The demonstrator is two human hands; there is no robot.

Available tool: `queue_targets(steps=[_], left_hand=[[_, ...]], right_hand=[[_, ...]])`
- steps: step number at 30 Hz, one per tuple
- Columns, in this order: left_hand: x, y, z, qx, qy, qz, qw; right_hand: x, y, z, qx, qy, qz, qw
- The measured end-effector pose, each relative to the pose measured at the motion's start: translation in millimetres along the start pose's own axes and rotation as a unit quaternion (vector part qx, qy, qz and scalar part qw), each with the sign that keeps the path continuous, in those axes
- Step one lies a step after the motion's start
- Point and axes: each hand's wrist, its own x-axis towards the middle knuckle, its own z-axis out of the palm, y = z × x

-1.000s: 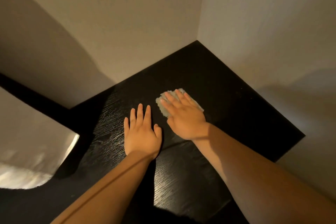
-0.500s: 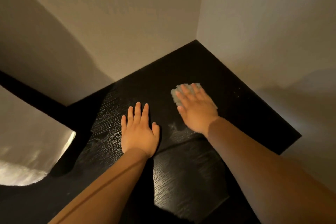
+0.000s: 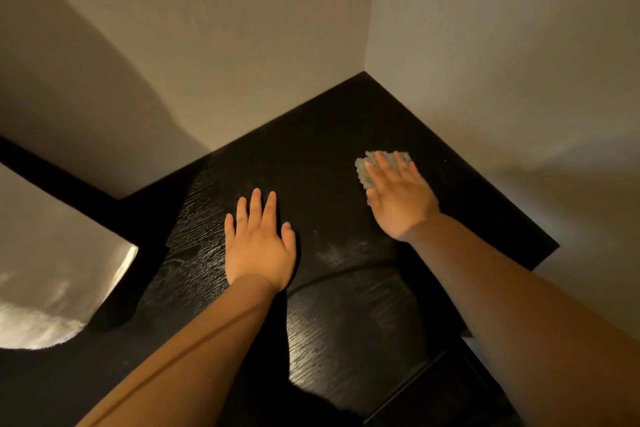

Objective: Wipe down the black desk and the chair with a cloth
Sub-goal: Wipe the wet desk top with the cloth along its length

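While pressing the pale, crumpled cloth (image 3: pixel 365 170) onto the black desk (image 3: pixel 311 149), laying the right hand (image 3: pixel 398 201) flat over it, with fingers (image 3: pixel 398 166) straight and slightly spread, not curling round it. Covering most of the cloth with those fingers, leaving only its far and left edges peeking out. Pinning it on the far right part of the desktop, near the right edge and short of the back corner, touching neither wall. Resting the left hand (image 3: pixel 259 246) palm down on bare wood nearer the middle, fingers straight and close together, thumb out to the side, holding nothing. Sitting well apart from the cloth hand, with bare desktop between. Showing a dull greyish smear (image 3: pixel 332 253) on the surface between the two wrists, just nearer than the right hand. Catching light on the wood grain along the near part of the top. Reaching in from the bottom edge with both bare forearms (image 3: pixel 207 340). Fitting into a corner of two pale walls: back wall (image 3: pixel 207 45) on the left, side wall (image 3: pixel 502 45) on the right, meeting at the far tip of the top. Running a black bar (image 3: pixel 62 180) off the desk's left side toward the left edge of view. Showing a pale rounded surface (image 3: pixel 52 270), lit, at lower left beyond that bar; cannot tell what. Showing a dark panel (image 3: pixel 433 392) at bottom right below the desk edge; too dark for telling more.
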Motion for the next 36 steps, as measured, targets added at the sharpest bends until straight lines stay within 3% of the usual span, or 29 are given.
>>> queue_targets(steps=[2,6,9,16,18,24,26,32,34,36], left_hand=[[0,0,0,-0.001,0.001,0.002,1.000],[1,0,1,-0.005,0.003,0.001,1.000],[-1,0,-1,-0.011,0.000,0.001,1.000],[0,0,1,-0.007,0.003,0.003,1.000],[0,0,2,-0.007,0.004,0.003,1.000],[-4,0,1,-0.037,0.038,0.001,0.999],[-7,1,-1,-0.048,0.049,-0.001,0.998],[-22,7,0,-0.031,0.019,0.002,0.999],[-38,13,5,-0.021,0.005,0.008,1.000],[-56,17,10,-0.020,0.003,0.014,1.000]], right_hand=[[-9,-23,5,-0.001,0.002,-0.026,1.000],[-55,-74,19,0.028,-0.024,-0.174,0.984],[-54,-69,15,0.032,-0.049,-0.220,0.974],[-11,-58,13,0.001,0.032,-0.052,0.998],[-25,-72,18,0.007,0.027,-0.060,0.998],[-86,-76,27,0.026,-0.056,-0.213,0.975],[-78,-54,27,0.011,-0.039,-0.192,0.980],[-53,-9,14,0.009,-0.001,-0.007,1.000],[-67,-26,18,0.016,0.008,-0.008,1.000],[-92,-44,26,0.024,0.007,-0.068,0.997]])
